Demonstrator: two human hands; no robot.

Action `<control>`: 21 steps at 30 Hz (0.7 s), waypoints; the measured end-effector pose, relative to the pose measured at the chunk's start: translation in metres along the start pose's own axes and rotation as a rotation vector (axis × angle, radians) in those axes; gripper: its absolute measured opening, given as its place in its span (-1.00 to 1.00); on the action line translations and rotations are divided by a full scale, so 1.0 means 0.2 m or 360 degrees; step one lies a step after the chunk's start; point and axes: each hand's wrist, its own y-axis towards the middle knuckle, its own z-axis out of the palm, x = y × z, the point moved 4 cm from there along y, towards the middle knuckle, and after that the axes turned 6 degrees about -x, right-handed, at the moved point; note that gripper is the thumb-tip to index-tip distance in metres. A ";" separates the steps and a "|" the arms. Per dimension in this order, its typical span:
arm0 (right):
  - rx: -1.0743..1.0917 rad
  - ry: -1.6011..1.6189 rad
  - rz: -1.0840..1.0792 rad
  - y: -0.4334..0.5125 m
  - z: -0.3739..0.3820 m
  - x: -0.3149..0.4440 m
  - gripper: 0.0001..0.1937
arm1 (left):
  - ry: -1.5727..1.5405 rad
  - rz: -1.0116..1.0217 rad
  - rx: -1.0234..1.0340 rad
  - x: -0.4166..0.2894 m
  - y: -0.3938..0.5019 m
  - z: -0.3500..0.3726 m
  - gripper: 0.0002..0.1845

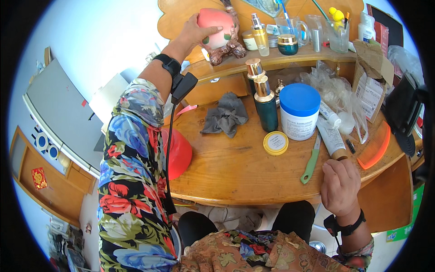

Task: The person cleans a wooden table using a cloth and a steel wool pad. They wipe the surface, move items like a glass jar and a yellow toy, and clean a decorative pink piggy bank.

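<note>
My left hand (198, 32) reaches up to the raised shelf of a wooden dressing table and grips a peach-shaped ornament (215, 25), thumb across its front. The pink peach sits on a brown branch-like base (226, 52); the far fingers are hidden behind it. At the table's front edge my right hand (341, 182) rests with curled fingers, and nothing shows in it. Just beyond its knuckles lies a white squeeze tube (331, 137) with a brown cap. A green-handled knife (311, 165) lies to the left of that hand.
Around the tabletop stand a blue-lidded white jar (299, 117), dark green pump bottles (266, 112), a yellow lid (275, 142), a grey cloth (227, 115), a red bowl-like object (178, 154) and an orange comb (375, 148). Bottles and glass mugs (302, 32) line the shelf.
</note>
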 end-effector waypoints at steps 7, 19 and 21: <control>0.0003 0.0009 0.0021 0.00 0.00 0.00 -0.64 | 0.0015 -0.0181 -0.0389 0.26 -0.20 0.13 -0.06; -0.0004 0.0034 0.0009 0.01 -0.01 -0.01 -0.67 | 0.0034 -0.0490 -0.0392 0.38 -0.13 0.28 0.26; 0.0010 0.0035 0.0017 0.01 -0.01 -0.01 -0.68 | -0.0030 -0.0566 -0.0339 0.37 -0.15 0.28 0.26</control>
